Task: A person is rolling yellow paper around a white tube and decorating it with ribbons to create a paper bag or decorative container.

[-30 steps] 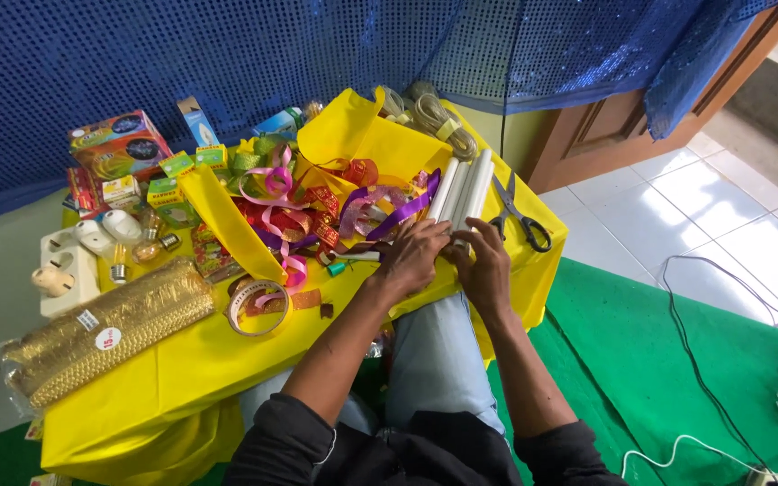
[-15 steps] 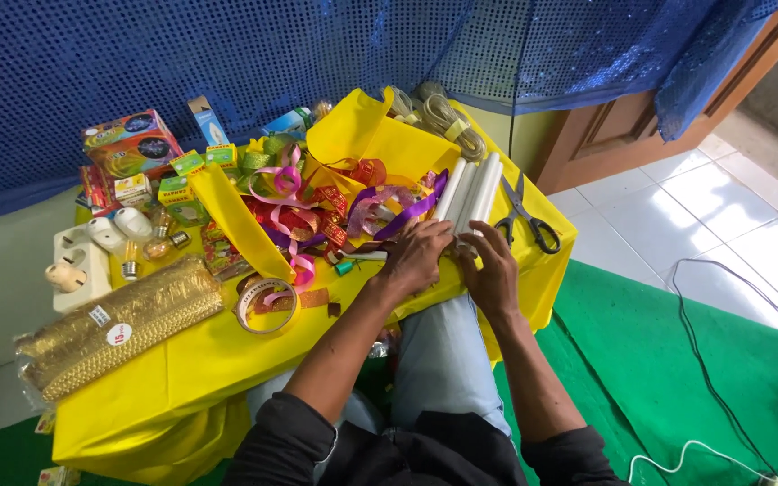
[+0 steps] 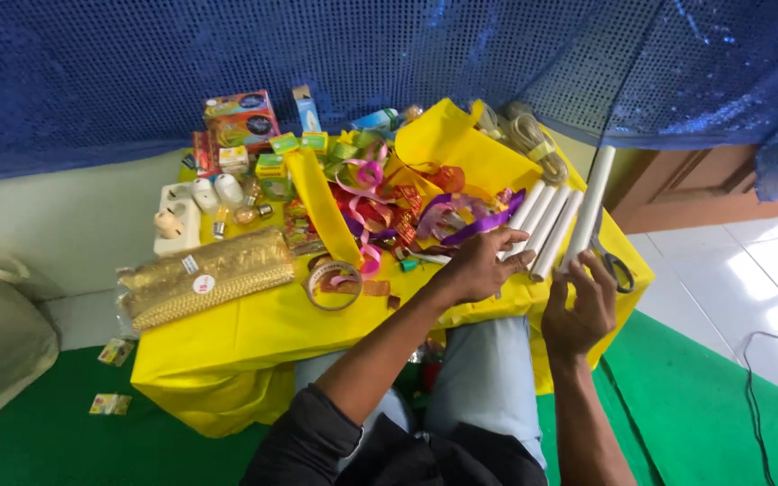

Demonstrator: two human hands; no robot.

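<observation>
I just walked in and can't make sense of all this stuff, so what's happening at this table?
A person sits at a low table draped in yellow. Their right hand holds one white roll lifted off the table, above the scissors. The left hand rests on the other white rolls lying side by side. Beside them lie tangled ribbons, a tape ring, gold trim and small boxes.

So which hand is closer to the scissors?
The right hand. It holds up a white tube right beside the scissors, which lie partly hidden behind it. The left hand rests farther left, on the other white tubes.
</observation>
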